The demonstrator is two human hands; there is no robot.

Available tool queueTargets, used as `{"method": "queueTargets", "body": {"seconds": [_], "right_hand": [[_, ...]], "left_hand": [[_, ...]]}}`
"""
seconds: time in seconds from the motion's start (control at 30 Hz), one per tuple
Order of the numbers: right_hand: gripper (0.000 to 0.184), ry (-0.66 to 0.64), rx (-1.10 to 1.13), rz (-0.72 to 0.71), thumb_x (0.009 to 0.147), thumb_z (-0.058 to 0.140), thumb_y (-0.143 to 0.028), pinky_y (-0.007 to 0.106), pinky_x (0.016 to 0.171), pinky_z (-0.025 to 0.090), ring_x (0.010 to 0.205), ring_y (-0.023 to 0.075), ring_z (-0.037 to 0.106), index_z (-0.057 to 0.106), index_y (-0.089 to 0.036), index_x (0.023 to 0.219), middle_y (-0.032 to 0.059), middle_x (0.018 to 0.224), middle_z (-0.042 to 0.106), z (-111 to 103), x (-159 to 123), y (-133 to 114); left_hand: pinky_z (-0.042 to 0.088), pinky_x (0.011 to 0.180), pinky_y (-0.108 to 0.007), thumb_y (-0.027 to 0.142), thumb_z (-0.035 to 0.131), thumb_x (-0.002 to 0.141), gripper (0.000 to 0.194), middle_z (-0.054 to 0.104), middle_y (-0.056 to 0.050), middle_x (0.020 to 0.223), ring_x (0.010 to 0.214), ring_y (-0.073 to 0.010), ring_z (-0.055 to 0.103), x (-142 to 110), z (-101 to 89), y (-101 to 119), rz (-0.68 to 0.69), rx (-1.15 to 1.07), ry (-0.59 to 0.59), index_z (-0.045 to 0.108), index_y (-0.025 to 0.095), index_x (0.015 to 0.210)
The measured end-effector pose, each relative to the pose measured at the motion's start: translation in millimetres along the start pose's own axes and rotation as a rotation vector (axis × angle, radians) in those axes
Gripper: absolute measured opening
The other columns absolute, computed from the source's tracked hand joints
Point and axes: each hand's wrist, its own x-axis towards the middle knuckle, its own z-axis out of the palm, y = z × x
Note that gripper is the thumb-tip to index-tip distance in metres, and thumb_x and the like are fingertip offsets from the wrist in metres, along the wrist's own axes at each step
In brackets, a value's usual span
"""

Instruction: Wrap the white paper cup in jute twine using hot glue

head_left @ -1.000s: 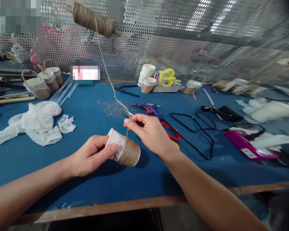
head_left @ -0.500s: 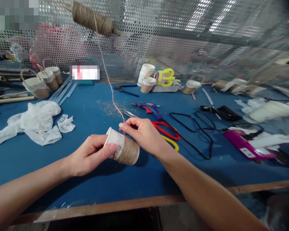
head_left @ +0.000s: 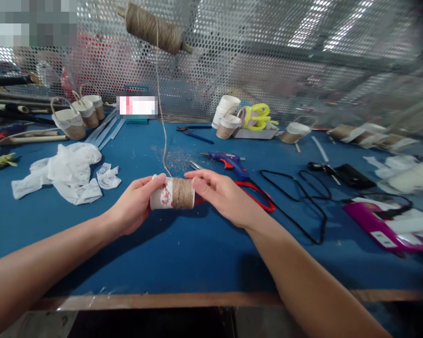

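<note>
The left hand (head_left: 136,203) is being held thumb uppermost, the printed paper cup (head_left: 165,198) being grasped at its rim end. The cup is being supported sideways over the blue tabletop (head_left: 197,263). The right hand (head_left: 223,197) is being held beside the twine-wrapped base; whether anything is being gripped there cannot be told.

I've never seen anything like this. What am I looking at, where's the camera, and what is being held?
There's no machine here: these are a person's own bare hands, filmed by a camera worn on the head, looking forward and down. The left hand holds a paper cup sideways, partly wrapped in brown twine; the right hand is at its base. A strand runs down towards the cup from the spool above. The blue table bears white lace, a glue gun, scissors and cups with looped handles.
</note>
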Motion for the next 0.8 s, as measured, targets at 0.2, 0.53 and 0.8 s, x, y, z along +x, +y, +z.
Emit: {"method": "queueTargets", "body": {"seconds": [0.2, 0.53, 0.8], "right_hand": [[0.042, -0.063, 0.01, -0.043, 0.074, 0.058, -0.039, 0.033, 0.076, 0.05, 0.089, 0.0174, 0.058, 0.049, -0.016, 0.108, 0.0079, 0.103, 0.058, 1.1, -1.9, -3.9], [0.042, 0.09, -0.371, -0.465, 0.072, 0.063, -0.024, 0.036, 0.092, 0.042, 0.109, 0.0183, 0.047, 0.047, -0.02, 0.111, 0.0068, 0.116, 0.05, 5.7, -4.8, -4.4], [0.025, 0.084, -0.121, -0.288, 0.081, 0.051, -0.034, 0.032, 0.085, 0.043, 0.095, 0.0168, 0.054, 0.057, -0.017, 0.098, 0.007, 0.102, 0.058, 3.8, -6.2, -10.8]], "left_hand": [[0.039, 0.055, -0.019, 0.03, 0.054, 0.079, 0.023, 0.059, -0.001, 0.062, 0.056, -0.0085, 0.051, -0.5, -0.2, 0.8, 0.065, -0.037, -0.065, 0.062, 0.009, 0.072], [0.041, 0.056, -0.021, 0.022, 0.064, 0.068, 0.014, 0.064, -0.003, 0.067, 0.057, -0.0109, 0.055, 2.4, -6.5, 7.2, 0.047, -0.088, -0.084, 0.064, 0.01, 0.074], [0.039, 0.062, -0.02, 0.021, 0.061, 0.071, 0.014, 0.058, 0.001, 0.069, 0.062, -0.0092, 0.049, -6.5, -6.7, -0.2, 0.209, 0.302, -0.251, 0.061, 0.012, 0.082]]}}
